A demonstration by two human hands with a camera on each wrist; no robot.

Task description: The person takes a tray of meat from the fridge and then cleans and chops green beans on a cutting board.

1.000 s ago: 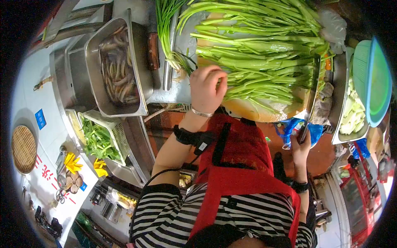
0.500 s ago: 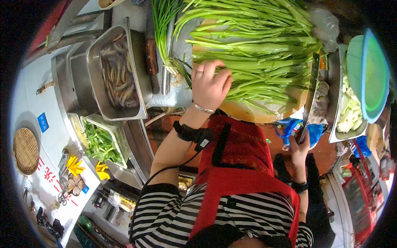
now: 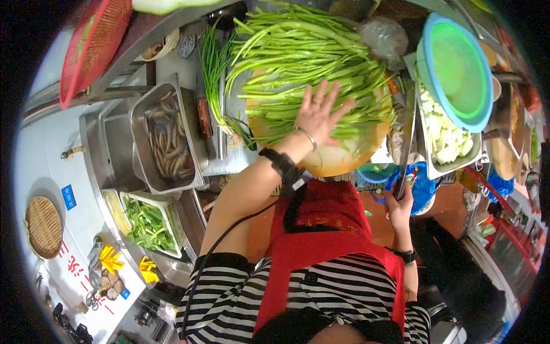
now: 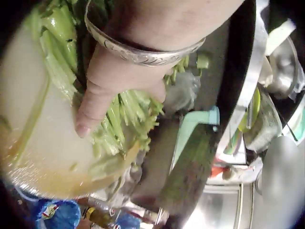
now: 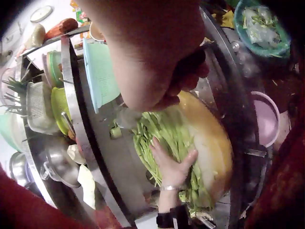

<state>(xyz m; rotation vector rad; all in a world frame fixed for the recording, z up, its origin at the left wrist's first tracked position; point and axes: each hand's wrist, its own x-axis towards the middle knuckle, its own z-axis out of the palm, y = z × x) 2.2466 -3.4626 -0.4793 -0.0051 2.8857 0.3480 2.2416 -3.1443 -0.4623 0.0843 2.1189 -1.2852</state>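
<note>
Green stalks [image 3: 321,62] are spread across a round yellowish board [image 3: 329,167]. They are pressed by the left hand [image 3: 321,117], whose fingers are held straight and wide apart; nothing is gripped by it. In the left wrist view, most of its fingers are hidden behind the hand itself. A long knife [image 3: 408,135] is held by the handle at the board's right edge, the fingers of the right hand [image 3: 399,207] being curled round it. Its blade is seen only as a narrow strip, and in the right wrist view the handle is lost in shadow.

To the right, pale green pieces are held in a metal pan [image 3: 428,150], partly covered by a blue-rimmed basin [image 3: 487,109]. To the left, spring onions [image 3: 213,86] are laid near a deep steel pan [image 3: 195,123] of dark, slender contents.

Farther left, red characters [image 3: 71,265] are printed on a white surface; 洗 can be read among them. The writing on a blue label [image 3: 68,198] and on a bottle [image 4: 101,217], partly blocked, cannot be made out.
</note>
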